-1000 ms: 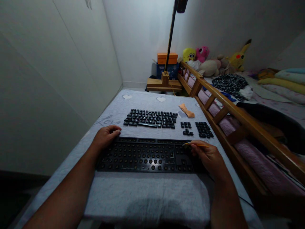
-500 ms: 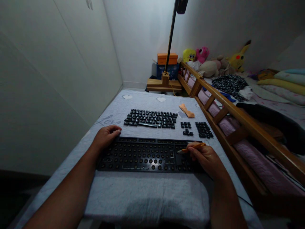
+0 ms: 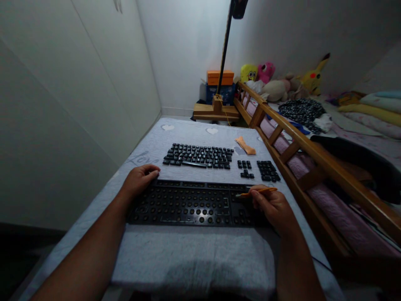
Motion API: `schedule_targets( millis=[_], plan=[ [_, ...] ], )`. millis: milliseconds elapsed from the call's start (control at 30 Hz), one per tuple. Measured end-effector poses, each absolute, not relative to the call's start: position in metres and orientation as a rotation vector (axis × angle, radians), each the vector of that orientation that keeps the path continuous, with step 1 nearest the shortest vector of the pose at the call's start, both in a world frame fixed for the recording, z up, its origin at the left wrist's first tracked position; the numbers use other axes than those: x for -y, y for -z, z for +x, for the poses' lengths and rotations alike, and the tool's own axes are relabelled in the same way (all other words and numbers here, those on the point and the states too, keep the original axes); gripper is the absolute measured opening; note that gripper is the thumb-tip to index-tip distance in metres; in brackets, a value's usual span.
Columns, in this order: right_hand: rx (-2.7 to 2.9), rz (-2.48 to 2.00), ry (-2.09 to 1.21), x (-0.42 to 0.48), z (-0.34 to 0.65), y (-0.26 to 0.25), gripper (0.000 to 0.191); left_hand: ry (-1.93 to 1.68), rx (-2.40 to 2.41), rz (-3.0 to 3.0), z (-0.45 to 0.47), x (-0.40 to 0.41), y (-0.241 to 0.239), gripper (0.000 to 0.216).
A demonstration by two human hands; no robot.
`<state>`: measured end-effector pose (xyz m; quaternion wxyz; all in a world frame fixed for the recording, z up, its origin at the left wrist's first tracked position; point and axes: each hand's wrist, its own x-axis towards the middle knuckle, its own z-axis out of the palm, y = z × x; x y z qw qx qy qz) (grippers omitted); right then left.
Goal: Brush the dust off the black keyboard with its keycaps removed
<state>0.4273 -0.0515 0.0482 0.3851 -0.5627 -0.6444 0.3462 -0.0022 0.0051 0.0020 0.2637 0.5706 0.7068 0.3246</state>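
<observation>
A black keyboard base (image 3: 188,205) with its keycaps taken off lies on the cloth-covered table (image 3: 194,251). My left hand (image 3: 138,180) rests closed on the base's upper left corner. At the base's right end, my right hand (image 3: 273,205) pinches a thin orange stick (image 3: 257,192), whose tip points left over the upper right switches. The removed keycaps (image 3: 198,155) sit laid out in keyboard order just beyond the base, with smaller groups (image 3: 267,170) to the right.
A small orange cloth (image 3: 245,145) lies behind the keycaps. A wooden bed rail (image 3: 300,144) runs along the table's right edge, with bedding and plush toys (image 3: 266,75) beyond. A dark pole on a wooden stand (image 3: 216,109) rises at the far end. A white wall borders the left.
My right hand has worked the orange stick a little back and forth over the upper right of the keyboard base. My left hand has stayed put.
</observation>
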Motion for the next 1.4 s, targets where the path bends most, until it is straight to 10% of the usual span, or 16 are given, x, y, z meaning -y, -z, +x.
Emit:
schedule_targets(
  millis=[1400],
  plan=[
    [1.691,-1.409,-0.904,0.051,0.406,-0.039,0.026,-0.877,-1.913,1.557,-0.003,-0.007,-0.002,0.044]
  ],
)
